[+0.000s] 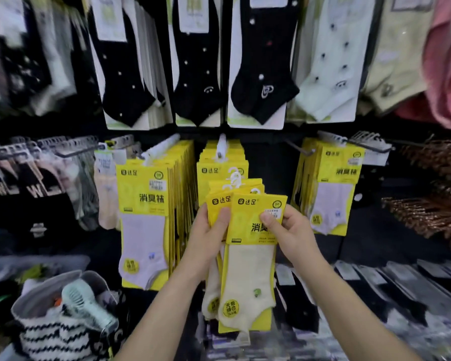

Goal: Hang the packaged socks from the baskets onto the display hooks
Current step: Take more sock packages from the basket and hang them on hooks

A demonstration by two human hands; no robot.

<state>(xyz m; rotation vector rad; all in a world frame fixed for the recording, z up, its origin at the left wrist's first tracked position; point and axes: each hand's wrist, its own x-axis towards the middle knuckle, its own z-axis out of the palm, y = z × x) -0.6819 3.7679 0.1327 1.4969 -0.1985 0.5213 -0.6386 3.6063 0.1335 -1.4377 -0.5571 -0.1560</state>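
Observation:
I hold a fanned stack of yellow-carded sock packs (248, 277) with cream socks in front of the display. My left hand (208, 235) grips the stack's left side, thumb on a card. My right hand (289, 230) pinches the front pack's card at its right edge. The packs' white plastic hangers (235, 179) stick up just below the middle display hook (221, 148), which carries several matching yellow packs (220, 162). The left hook (162, 147) and the right hook (301, 149) also bear yellow packs with pale socks.
Black, white and pastel socks on cards hang in the row above (261, 74). A striped fabric bag (63, 321) with a mint handheld fan (89, 306) sits at lower left. Dark sock rows hang at left (37, 183), copper-coloured hangers at right (432, 204). Flat packs lie on the shelf at lower right (388, 290).

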